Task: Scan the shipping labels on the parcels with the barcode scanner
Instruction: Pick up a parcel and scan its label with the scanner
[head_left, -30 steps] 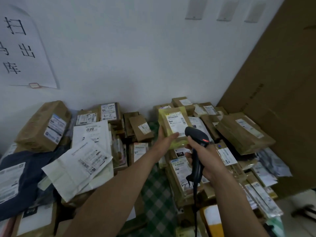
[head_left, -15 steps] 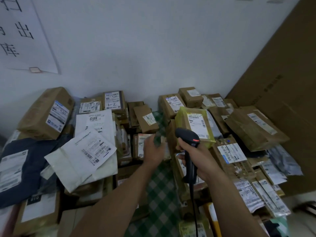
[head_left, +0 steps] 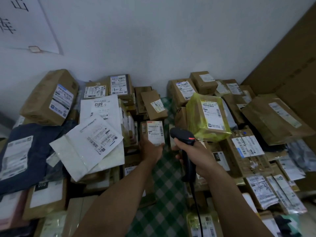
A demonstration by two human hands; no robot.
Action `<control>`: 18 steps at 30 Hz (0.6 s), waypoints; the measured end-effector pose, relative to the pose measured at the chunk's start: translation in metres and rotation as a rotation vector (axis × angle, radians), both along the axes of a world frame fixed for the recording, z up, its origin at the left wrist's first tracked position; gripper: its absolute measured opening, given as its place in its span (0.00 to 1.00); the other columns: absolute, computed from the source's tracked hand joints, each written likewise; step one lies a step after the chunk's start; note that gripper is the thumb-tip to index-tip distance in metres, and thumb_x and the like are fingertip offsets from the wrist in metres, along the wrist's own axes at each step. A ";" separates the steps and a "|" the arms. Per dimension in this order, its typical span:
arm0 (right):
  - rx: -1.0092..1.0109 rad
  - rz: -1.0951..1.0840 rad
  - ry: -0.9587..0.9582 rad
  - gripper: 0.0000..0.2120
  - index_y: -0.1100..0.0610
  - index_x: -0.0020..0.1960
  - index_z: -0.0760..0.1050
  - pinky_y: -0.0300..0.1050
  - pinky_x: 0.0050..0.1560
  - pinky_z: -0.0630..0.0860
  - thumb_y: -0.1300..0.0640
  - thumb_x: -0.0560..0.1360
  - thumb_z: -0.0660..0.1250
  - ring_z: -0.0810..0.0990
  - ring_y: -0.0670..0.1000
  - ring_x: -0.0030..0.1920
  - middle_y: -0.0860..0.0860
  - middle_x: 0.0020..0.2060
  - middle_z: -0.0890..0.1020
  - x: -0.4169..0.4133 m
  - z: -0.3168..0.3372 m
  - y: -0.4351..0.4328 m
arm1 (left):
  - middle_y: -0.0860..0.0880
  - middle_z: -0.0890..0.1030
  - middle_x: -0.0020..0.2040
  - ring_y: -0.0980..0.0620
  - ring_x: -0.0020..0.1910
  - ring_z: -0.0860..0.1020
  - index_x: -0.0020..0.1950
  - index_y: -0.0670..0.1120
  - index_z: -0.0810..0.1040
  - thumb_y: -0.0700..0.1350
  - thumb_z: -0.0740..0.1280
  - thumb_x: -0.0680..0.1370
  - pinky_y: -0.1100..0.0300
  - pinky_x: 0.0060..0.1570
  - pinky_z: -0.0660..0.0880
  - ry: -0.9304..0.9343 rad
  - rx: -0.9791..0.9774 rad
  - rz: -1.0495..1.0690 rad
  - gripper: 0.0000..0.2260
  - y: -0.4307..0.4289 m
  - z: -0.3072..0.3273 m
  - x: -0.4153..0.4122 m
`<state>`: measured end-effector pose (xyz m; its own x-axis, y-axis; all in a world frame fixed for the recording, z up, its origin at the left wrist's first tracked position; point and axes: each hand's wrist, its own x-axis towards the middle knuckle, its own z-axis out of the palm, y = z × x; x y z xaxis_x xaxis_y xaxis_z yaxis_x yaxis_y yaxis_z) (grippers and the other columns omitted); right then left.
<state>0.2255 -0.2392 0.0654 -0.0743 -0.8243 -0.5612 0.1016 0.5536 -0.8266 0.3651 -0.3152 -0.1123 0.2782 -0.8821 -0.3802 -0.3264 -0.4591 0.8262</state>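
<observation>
My left hand (head_left: 150,150) grips the lower end of a small brown parcel (head_left: 155,133), fingers curled round it. The parcel stands upright at frame centre, its shipping label facing me. My right hand (head_left: 199,157) is wrapped round the handle of the barcode scanner (head_left: 182,135), just right of the parcel. The trigger finger is hidden, so I cannot tell whether it is pressed.

Probable faults from this position:

1. Wrong read. The scanner head lies beside the label, not squarely in front of it. Other barcodes are near: the white mailer (head_left: 89,142) at centre left and the yellow-wrapped parcel (head_left: 207,117) just above and right of the scanner. A beam fired off-axis could register one of these instead.

2. No read. The label faces me rather than the scanner window. A steep angle or glare on the label surface would likely return nothing. Tilt the parcel toward the scanner first.

3. Dropped parcel. The grip covers only the bottom edge. Tilting it could let it slip into the pile.

4. Collision. The yellow-wrapped parcel sits tilted on its stack, close behind the scanner head. A backward swing could dislodge it.

5. Snagged cable. The scanner cable (head_left: 195,200) hangs down past parcels at lower centre and could catch on a corner.
</observation>
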 end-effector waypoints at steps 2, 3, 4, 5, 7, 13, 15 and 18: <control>0.001 -0.006 -0.008 0.09 0.53 0.57 0.82 0.42 0.34 0.77 0.53 0.78 0.74 0.81 0.49 0.33 0.56 0.44 0.87 -0.002 0.000 0.001 | 0.52 0.74 0.71 0.47 0.70 0.74 0.74 0.59 0.62 0.42 0.82 0.63 0.41 0.66 0.76 0.075 -0.057 0.030 0.46 0.004 -0.011 -0.003; 0.003 -0.006 -0.009 0.09 0.53 0.58 0.82 0.42 0.34 0.77 0.53 0.78 0.74 0.81 0.49 0.33 0.56 0.44 0.87 -0.002 0.000 0.002 | 0.51 0.74 0.71 0.47 0.70 0.74 0.73 0.60 0.62 0.39 0.80 0.65 0.41 0.65 0.77 0.101 -0.072 0.024 0.44 0.008 -0.013 -0.005; 0.006 -0.006 -0.007 0.10 0.53 0.58 0.81 0.42 0.35 0.77 0.53 0.78 0.74 0.81 0.49 0.34 0.56 0.45 0.87 -0.003 0.001 0.002 | 0.50 0.73 0.71 0.47 0.70 0.73 0.72 0.61 0.60 0.37 0.79 0.69 0.41 0.65 0.77 0.110 -0.079 0.009 0.42 0.014 -0.008 -0.006; 0.007 -0.007 -0.004 0.10 0.53 0.58 0.82 0.42 0.35 0.77 0.53 0.78 0.74 0.82 0.49 0.34 0.56 0.45 0.87 -0.004 0.002 0.004 | 0.48 0.72 0.72 0.46 0.70 0.72 0.72 0.62 0.59 0.35 0.77 0.71 0.42 0.65 0.77 0.108 -0.087 -0.012 0.40 0.019 -0.004 -0.008; 0.005 -0.017 -0.001 0.09 0.55 0.57 0.82 0.43 0.37 0.77 0.54 0.78 0.74 0.82 0.49 0.34 0.55 0.44 0.87 -0.006 0.003 0.006 | 0.46 0.70 0.73 0.45 0.70 0.72 0.71 0.62 0.58 0.36 0.76 0.74 0.42 0.66 0.77 0.071 -0.094 -0.034 0.38 0.023 0.002 -0.010; -0.011 -0.027 0.022 0.09 0.53 0.56 0.82 0.43 0.38 0.78 0.53 0.78 0.74 0.82 0.50 0.36 0.52 0.42 0.87 -0.009 0.010 0.018 | 0.48 0.68 0.77 0.45 0.75 0.69 0.76 0.60 0.66 0.38 0.68 0.80 0.41 0.71 0.72 0.248 -0.126 -0.005 0.29 0.036 0.030 -0.002; -0.029 -0.030 0.029 0.07 0.52 0.55 0.82 0.43 0.37 0.78 0.54 0.78 0.74 0.82 0.50 0.35 0.52 0.42 0.88 -0.007 0.014 0.025 | 0.51 0.73 0.74 0.49 0.72 0.73 0.75 0.59 0.69 0.38 0.67 0.81 0.44 0.70 0.74 0.357 -0.178 -0.025 0.26 0.055 0.051 0.005; -0.052 -0.031 0.036 0.06 0.55 0.54 0.82 0.40 0.33 0.77 0.56 0.79 0.73 0.81 0.49 0.33 0.53 0.41 0.87 0.001 0.023 0.042 | 0.54 0.77 0.71 0.55 0.69 0.76 0.75 0.58 0.71 0.38 0.68 0.82 0.52 0.66 0.78 0.468 -0.275 -0.039 0.24 0.088 0.077 0.016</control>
